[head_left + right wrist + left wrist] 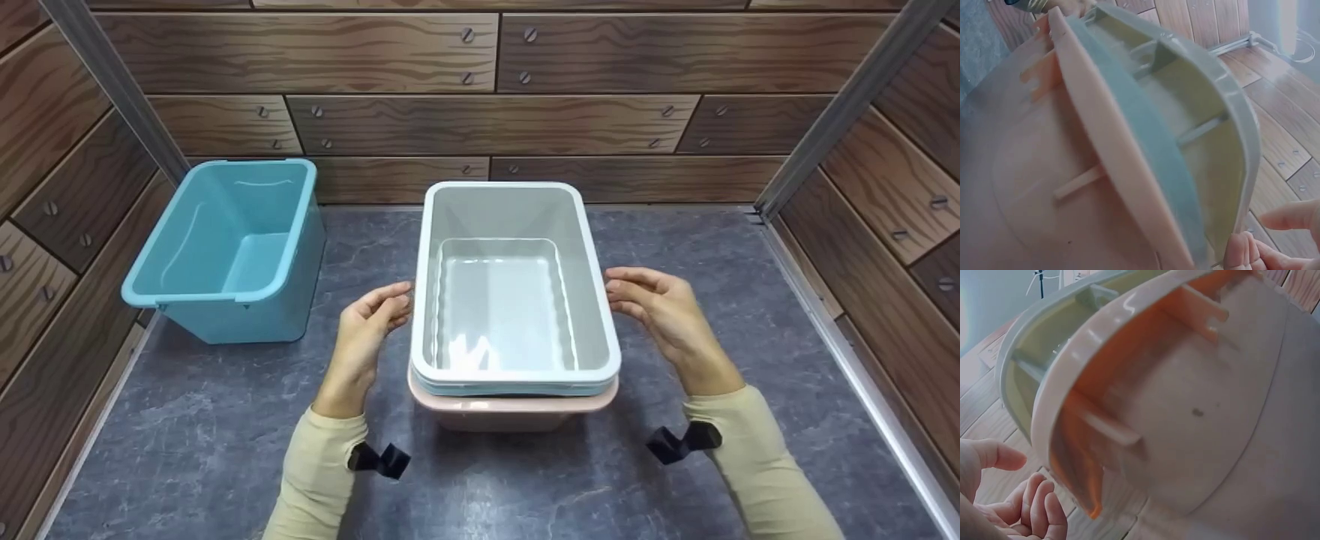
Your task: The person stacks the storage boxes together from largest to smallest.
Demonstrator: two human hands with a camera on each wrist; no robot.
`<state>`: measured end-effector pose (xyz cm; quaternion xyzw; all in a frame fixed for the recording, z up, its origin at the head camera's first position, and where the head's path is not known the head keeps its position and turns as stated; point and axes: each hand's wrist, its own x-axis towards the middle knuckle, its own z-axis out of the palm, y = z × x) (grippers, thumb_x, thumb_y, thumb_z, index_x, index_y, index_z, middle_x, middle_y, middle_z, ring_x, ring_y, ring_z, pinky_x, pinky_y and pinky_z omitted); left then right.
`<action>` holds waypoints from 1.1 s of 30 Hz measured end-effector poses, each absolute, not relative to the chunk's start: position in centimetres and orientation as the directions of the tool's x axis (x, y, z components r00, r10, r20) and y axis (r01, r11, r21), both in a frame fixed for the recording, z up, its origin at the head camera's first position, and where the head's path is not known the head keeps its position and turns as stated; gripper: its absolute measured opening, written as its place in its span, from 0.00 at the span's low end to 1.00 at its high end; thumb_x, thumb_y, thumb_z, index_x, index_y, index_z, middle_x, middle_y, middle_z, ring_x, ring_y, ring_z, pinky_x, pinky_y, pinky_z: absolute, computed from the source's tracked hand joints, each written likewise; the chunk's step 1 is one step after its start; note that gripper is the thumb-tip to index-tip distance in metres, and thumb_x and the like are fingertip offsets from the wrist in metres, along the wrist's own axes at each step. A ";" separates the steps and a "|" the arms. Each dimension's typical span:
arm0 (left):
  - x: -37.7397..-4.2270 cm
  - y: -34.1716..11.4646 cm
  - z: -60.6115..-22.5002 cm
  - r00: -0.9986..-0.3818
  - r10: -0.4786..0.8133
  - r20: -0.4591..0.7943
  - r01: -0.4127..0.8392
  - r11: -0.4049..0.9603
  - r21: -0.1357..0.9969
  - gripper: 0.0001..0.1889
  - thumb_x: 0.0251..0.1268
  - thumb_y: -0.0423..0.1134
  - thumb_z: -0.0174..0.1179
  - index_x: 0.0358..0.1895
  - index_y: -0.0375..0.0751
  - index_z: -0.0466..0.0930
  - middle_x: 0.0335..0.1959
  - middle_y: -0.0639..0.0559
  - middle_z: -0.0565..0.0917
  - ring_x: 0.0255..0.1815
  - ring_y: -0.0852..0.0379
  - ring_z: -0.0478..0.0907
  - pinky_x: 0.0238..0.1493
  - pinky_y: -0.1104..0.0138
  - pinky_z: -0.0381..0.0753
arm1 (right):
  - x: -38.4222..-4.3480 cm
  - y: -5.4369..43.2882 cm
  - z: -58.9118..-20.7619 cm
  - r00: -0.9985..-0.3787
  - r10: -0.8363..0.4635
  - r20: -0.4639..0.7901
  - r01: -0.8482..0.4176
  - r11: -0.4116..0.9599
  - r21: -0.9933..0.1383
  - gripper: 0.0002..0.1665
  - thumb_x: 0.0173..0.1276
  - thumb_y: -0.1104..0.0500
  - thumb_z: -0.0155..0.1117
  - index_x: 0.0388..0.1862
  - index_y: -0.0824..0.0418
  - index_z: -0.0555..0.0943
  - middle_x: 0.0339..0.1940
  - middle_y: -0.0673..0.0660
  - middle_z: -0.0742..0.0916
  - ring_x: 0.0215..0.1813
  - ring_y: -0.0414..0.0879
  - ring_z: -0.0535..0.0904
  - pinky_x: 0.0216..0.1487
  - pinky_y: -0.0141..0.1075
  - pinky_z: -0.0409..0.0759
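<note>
A light grey bin [517,375] sits nested at the top of a stack. Below its rim show a thin band of a light blue bin [517,389] and, lowest, a pink bin [510,405]. My left hand [361,337] is beside the stack's left side, fingers loosely bent; the left wrist view has its thumb and fingers apart from the pink rim [1044,405]. On the opposite side, my right hand [667,319] has its fingertips at the grey rim [1249,163], with the thumb held away from it. The inside of the grey bin holds nothing.
A teal bin [296,247] stands separately at the back left, near the wall. Wood-patterned panels [397,52] enclose the dark marbled surface [495,487], and a metal strip [862,375] runs along its right edge. Black mounts [379,460] are on both wrists.
</note>
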<state>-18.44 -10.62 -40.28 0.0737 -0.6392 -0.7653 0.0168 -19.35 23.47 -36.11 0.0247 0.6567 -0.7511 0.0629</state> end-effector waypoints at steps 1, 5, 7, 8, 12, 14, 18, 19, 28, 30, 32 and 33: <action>-18.4 -10.7 -40.3 -0.988 -0.126 -0.094 -0.071 -0.181 0.981 0.17 0.65 0.30 0.55 0.54 0.23 0.76 0.31 0.61 0.84 0.33 0.67 0.81 0.40 0.76 0.81 | -19.3 23.4 -36.0 -0.992 -0.060 -0.108 0.115 -0.125 -0.985 0.08 0.66 0.68 0.62 0.35 0.55 0.84 0.30 0.48 0.88 0.33 0.39 0.84 0.43 0.28 0.84; -18.6 -11.2 -40.3 -0.981 -0.160 -0.109 -0.080 -0.174 0.981 0.16 0.65 0.31 0.55 0.53 0.24 0.78 0.29 0.63 0.84 0.32 0.67 0.80 0.40 0.75 0.81 | -18.8 23.1 -35.5 -0.998 -0.036 -0.059 0.062 -0.094 -0.994 0.07 0.66 0.69 0.61 0.38 0.58 0.82 0.29 0.48 0.88 0.33 0.39 0.84 0.43 0.29 0.85; -18.6 -11.5 -40.4 -0.976 -0.181 -0.118 -0.084 -0.183 0.980 0.15 0.66 0.30 0.54 0.51 0.26 0.79 0.28 0.63 0.83 0.31 0.67 0.80 0.39 0.76 0.81 | -18.5 22.8 -35.3 -0.999 -0.019 -0.034 0.036 -0.086 -0.996 0.08 0.66 0.70 0.60 0.40 0.61 0.82 0.28 0.48 0.88 0.32 0.40 0.84 0.42 0.29 0.85; -18.6 -11.6 -40.5 -0.974 -0.189 -0.122 -0.086 -0.190 0.978 0.14 0.66 0.30 0.54 0.51 0.26 0.79 0.27 0.63 0.83 0.31 0.67 0.80 0.39 0.76 0.81 | -18.4 22.6 -35.2 -1.000 -0.012 -0.026 0.027 -0.084 -0.996 0.08 0.66 0.70 0.60 0.41 0.61 0.82 0.28 0.48 0.87 0.32 0.40 0.83 0.42 0.29 0.85; -18.5 -12.3 -40.9 -0.968 -0.211 -0.133 -0.086 -0.218 0.972 0.14 0.67 0.29 0.52 0.51 0.27 0.79 0.26 0.63 0.83 0.30 0.68 0.80 0.39 0.77 0.81 | -18.0 21.9 -34.8 -1.000 0.008 -0.004 0.004 -0.067 -0.998 0.09 0.65 0.71 0.60 0.39 0.60 0.82 0.28 0.47 0.87 0.31 0.38 0.83 0.39 0.28 0.84; -18.5 -12.6 -41.1 -0.966 -0.221 -0.137 -0.088 -0.218 0.972 0.15 0.67 0.29 0.52 0.52 0.25 0.78 0.25 0.63 0.82 0.30 0.69 0.80 0.38 0.77 0.81 | -17.8 21.6 -34.6 -1.000 0.010 -0.002 0.001 -0.052 -0.999 0.09 0.65 0.71 0.61 0.39 0.59 0.82 0.27 0.47 0.87 0.30 0.38 0.83 0.38 0.27 0.84; -18.5 -13.2 -41.3 -0.960 -0.240 -0.144 -0.094 -0.209 0.973 0.16 0.67 0.29 0.52 0.54 0.24 0.77 0.26 0.64 0.82 0.30 0.69 0.80 0.38 0.78 0.81 | -17.5 20.7 -34.3 -1.000 0.005 0.005 -0.005 -0.016 -1.000 0.10 0.65 0.73 0.59 0.42 0.63 0.82 0.26 0.46 0.86 0.30 0.37 0.82 0.37 0.27 0.83; -18.4 -13.4 -41.4 -0.958 -0.246 -0.146 -0.096 -0.206 0.974 0.16 0.67 0.29 0.52 0.54 0.24 0.76 0.26 0.64 0.82 0.30 0.70 0.80 0.38 0.78 0.81 | -17.4 20.5 -34.3 -1.000 0.001 0.005 -0.005 -0.007 -1.000 0.10 0.65 0.73 0.59 0.42 0.64 0.82 0.26 0.46 0.86 0.30 0.37 0.82 0.37 0.27 0.83; -18.1 -15.0 -42.1 -0.941 -0.296 -0.165 -0.112 -0.188 0.976 0.17 0.68 0.30 0.51 0.56 0.25 0.75 0.26 0.65 0.81 0.31 0.71 0.79 0.38 0.79 0.80 | -16.9 18.3 -34.1 -0.998 -0.055 0.012 -0.012 -0.004 -1.000 0.14 0.63 0.76 0.57 0.48 0.79 0.77 0.27 0.47 0.85 0.30 0.37 0.82 0.39 0.28 0.85; -18.0 -15.4 -42.2 -0.937 -0.308 -0.168 -0.114 -0.185 0.976 0.17 0.69 0.31 0.51 0.57 0.25 0.75 0.27 0.65 0.81 0.31 0.71 0.79 0.38 0.79 0.80 | -16.7 17.8 -34.2 -0.997 -0.072 0.021 -0.022 0.014 -1.000 0.15 0.63 0.76 0.57 0.49 0.81 0.76 0.27 0.47 0.84 0.31 0.37 0.81 0.39 0.28 0.85; -17.9 -15.7 -42.3 -0.934 -0.318 -0.165 -0.107 -0.191 0.976 0.17 0.69 0.31 0.51 0.57 0.25 0.74 0.27 0.66 0.82 0.32 0.72 0.79 0.38 0.80 0.80 | -16.6 17.4 -34.2 -0.995 -0.095 0.029 -0.033 0.036 -0.999 0.16 0.63 0.76 0.57 0.50 0.83 0.75 0.28 0.47 0.84 0.31 0.37 0.81 0.39 0.28 0.85; -17.9 -15.9 -42.3 -0.932 -0.324 -0.162 -0.102 -0.195 0.975 0.17 0.69 0.31 0.52 0.57 0.25 0.74 0.27 0.66 0.82 0.32 0.72 0.80 0.38 0.80 0.79 | -16.5 17.2 -34.2 -0.994 -0.108 0.033 -0.038 0.048 -0.998 0.17 0.63 0.76 0.57 0.50 0.83 0.75 0.28 0.46 0.84 0.31 0.37 0.82 0.40 0.28 0.85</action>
